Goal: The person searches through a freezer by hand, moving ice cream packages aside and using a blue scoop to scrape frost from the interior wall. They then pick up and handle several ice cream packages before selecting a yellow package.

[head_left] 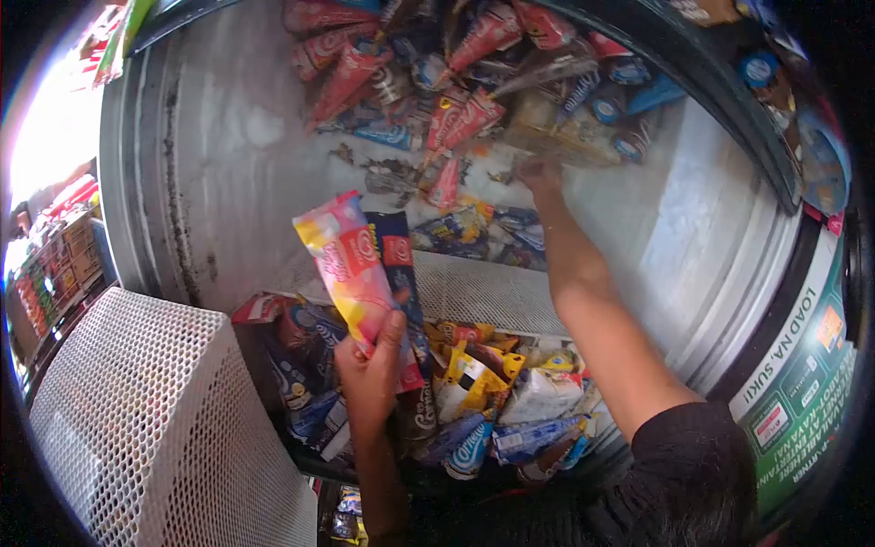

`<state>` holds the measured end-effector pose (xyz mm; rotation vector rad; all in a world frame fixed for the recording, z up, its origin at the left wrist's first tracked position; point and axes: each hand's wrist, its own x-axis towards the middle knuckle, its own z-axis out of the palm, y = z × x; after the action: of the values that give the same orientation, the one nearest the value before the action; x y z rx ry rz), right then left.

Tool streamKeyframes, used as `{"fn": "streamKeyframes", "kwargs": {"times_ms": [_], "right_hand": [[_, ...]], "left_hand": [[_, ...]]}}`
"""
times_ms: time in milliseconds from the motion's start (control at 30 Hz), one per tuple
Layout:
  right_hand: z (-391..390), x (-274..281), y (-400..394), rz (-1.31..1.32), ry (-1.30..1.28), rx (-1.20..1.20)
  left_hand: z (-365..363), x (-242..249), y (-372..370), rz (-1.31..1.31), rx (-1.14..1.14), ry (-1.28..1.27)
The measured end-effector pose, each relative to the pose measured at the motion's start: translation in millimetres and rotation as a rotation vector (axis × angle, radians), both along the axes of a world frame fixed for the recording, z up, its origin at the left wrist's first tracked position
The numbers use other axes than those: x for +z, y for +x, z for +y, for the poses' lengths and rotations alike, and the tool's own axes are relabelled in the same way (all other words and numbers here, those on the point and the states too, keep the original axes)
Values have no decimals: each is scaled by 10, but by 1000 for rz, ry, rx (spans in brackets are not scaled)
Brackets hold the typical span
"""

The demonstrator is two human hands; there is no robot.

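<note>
My left hand (369, 369) grips a pink and yellow wrapped ice pop (348, 264) together with a dark blue wrapped bar (398, 251) behind it, held upright over the chest freezer. My right hand (540, 173) reaches far into the freezer, its fingers down among packets near a clear bag (565, 137) of wrapped ices. Whether it grasps anything is hidden. Red cone wrappers (355, 68) lie piled at the far end.
The frosted freezer wall (237, 173) runs along the left. A white mesh basket (155, 410) stands upturned at the near left. Yellow, blue and white packets (483, 392) fill the near compartment behind a mesh divider (483, 292). A green label (802, 374) lines the right rim.
</note>
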<state>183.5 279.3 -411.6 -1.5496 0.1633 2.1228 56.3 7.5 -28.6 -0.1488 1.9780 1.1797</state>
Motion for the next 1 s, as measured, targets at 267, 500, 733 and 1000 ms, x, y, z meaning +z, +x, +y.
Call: {"fn": "streamKeyframes", "kwargs": {"times_ms": [267,500,733,1000], "right_hand": [[-191,-297,156,-315,570,207],[-44,-261,198,-14,91,-231],[-151,-300,317,-45,232,30],[-630,453,-135,-355,123,813]], "left_hand": [[7,48,-24,-70,22,1],[36,34,-31,-91,64,-6],[111,-12,23,-62,220,-31],[96,10,43,-84,103,-82]]}}
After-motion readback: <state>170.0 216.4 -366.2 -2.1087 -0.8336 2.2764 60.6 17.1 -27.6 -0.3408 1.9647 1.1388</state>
